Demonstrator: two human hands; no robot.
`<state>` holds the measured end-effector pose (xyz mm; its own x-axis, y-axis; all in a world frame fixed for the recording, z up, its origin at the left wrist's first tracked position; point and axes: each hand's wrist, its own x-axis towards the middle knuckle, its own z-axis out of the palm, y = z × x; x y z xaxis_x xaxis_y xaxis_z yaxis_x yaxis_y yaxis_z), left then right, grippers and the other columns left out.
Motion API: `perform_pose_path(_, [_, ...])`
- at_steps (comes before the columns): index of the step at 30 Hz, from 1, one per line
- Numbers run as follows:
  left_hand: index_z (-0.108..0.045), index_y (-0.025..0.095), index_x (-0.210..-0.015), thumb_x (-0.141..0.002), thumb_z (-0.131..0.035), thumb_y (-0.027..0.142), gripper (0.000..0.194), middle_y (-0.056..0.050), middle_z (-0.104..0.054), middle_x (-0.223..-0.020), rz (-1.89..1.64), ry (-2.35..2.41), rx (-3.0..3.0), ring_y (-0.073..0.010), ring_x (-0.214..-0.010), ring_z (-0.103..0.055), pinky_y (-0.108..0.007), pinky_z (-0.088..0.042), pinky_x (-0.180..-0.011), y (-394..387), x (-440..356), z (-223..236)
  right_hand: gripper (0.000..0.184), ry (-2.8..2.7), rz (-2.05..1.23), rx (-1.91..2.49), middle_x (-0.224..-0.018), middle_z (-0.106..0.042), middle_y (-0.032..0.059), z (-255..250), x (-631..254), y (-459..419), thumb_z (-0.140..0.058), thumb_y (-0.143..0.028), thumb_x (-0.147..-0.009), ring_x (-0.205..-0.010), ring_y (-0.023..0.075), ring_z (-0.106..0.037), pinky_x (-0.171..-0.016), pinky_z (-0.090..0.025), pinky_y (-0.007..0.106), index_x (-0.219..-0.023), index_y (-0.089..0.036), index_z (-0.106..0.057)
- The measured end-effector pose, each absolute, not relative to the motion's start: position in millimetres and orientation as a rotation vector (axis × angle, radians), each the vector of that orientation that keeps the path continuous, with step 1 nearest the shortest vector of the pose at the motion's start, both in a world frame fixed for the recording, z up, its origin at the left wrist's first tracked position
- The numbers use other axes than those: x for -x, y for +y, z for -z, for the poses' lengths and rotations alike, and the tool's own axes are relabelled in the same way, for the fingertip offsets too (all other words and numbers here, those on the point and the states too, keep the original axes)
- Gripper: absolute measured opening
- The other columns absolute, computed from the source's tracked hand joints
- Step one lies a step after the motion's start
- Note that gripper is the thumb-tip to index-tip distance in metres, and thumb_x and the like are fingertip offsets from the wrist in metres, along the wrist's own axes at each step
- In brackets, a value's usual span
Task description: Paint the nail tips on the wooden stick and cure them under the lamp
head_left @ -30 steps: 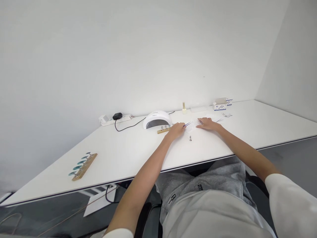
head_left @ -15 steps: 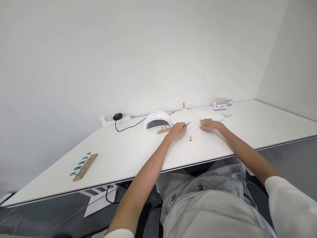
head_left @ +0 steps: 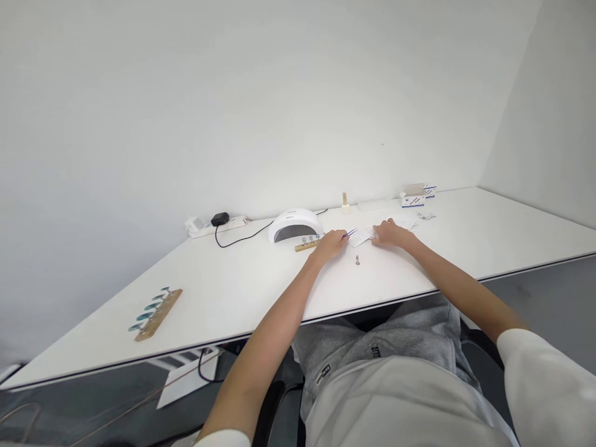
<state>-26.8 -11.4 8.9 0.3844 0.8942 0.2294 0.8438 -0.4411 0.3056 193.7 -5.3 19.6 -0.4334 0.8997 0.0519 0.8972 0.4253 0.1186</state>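
In the head view, my left hand [head_left: 332, 244] is closed around slim purple tweezers [head_left: 351, 233] whose tips point right, over a small white printed sheet [head_left: 360, 237]. My right hand [head_left: 390, 234] pinches the right end of that sheet, with its fingers covering the edge. What the print shows is too small to make out. On the table just in front of the sheet stands a small metal holder [head_left: 357, 260]. Left of my left hand, a wooden bar [head_left: 305, 246] carries several small clear-topped stands, its right end hidden behind that hand.
A white nail lamp [head_left: 294, 225] sits behind the bar, cabled toward a black adapter [head_left: 220, 219]. A polish bottle [head_left: 345, 204] and small boxes [head_left: 413, 197] stand along the wall. At the left lies a wooden rack [head_left: 159, 315] with teal nail tips. More paper [head_left: 404, 221] lies beyond my right hand.
My right hand has shifted slightly left, bringing the sheet's right end closer to the tweezers. My left hand stays almost in place, still holding the tweezers.
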Motion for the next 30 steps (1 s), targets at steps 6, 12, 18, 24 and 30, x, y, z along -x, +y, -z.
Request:
perform_pose_path(6, [-0.06,0.019,-0.077,-0.092,-0.04,0.027,0.025,-0.008,-0.065,-0.078,-0.536,1.561,-2.514,-0.022,-0.071,-0.058,-0.029,-0.035,-0.062,-8.9,28.3,-8.4,0.031,2.662,-0.275,-1.703,-0.102,-0.071,0.022,-13.1,-192.2,-3.5,-0.041,-0.018,-0.091,-0.103,0.0329,-0.063,-0.095,-0.037,0.046,-0.102,-0.01,-0.069])
perform_pose_path(12, [-0.061,0.019,-0.074,-0.09,-0.042,0.027,0.026,-0.008,-0.065,-0.076,-0.599,1.502,-2.493,-0.0225,-0.071,-0.059,-0.03,-0.037,-0.064,-7.7,29.5,-7.5,0.039,2.774,-0.096,-2.025,-0.116,-0.07,0.0122,-20.0,-219.2,10.1,-0.038,-0.013,-0.091,-0.108,0.0281,-0.062,-0.091,-0.042,0.039,-0.116,-0.02,-0.066])
perform_pose_path(18, [-0.059,0.019,-0.072,-0.09,-0.043,0.026,0.025,-0.008,-0.065,-0.077,-0.625,1.475,-2.485,-0.0215,-0.07,-0.058,-0.03,-0.038,-0.064,-6.8,28.0,-6.9,0.043,3.107,0.198,-2.271,-0.112,-0.069,0.0094,-24.4,-216.2,11.7,-0.032,-0.012,-0.088,-0.104,0.0233,-0.061,-0.089,-0.046,0.034,-0.107,-0.017,-0.07])
perform_pose_path(24, [-0.057,0.019,-0.07,-0.089,-0.043,0.025,0.024,-0.006,-0.064,-0.073,-0.66,1.379,-2.484,-0.0206,-0.068,-0.056,-0.03,-0.037,-0.063,-7.3,26.5,-7.3,0.042,3.274,0.255,-2.485,-0.11,-0.068,0.0104,-30.4,-206.0,9.4,-0.034,-0.013,-0.083,-0.104,0.0234,-0.06,-0.094,-0.047,0.036,-0.1,-0.017,-0.072])
perform_pose_path(30, [-0.055,0.019,-0.068,-0.088,-0.042,0.023,0.024,-0.005,-0.062,-0.072,-0.591,1.358,-2.487,-0.0194,-0.068,-0.055,-0.03,-0.037,-0.063,-9.4,26.8,-9.4,0.046,3.447,0.585,-2.63,-0.103,-0.07,0.0107,-33.6,-210.4,10.4,-0.03,-0.016,-0.082,-0.102,0.0226,-0.062,-0.095,-0.046,0.037,-0.096,-0.015,-0.073])
